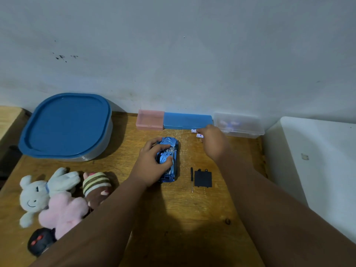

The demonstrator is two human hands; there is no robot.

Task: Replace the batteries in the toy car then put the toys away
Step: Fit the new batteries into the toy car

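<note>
Toy car (171,144) sits mid-desk (173,209), left hand (152,166) curled round its roof. Right hand (213,143) touches two batteries (195,131) at the far edge by the blue box (186,121); whether it pinches them I cannot tell. Screwdriver (192,176) and black cover (202,179) lie just right of the car.

a pale wall (173,45) with a few dark specks (63,57) backs a scratched wooden bench (192,218). along the wall stand a pink box (150,120), a long blue case (185,121) touching it, and a clear box (240,124) with blurred blue and white contents. a white unit (317,151) stands at the bench's right, and another wooden surface (9,118) at its left.
</note>
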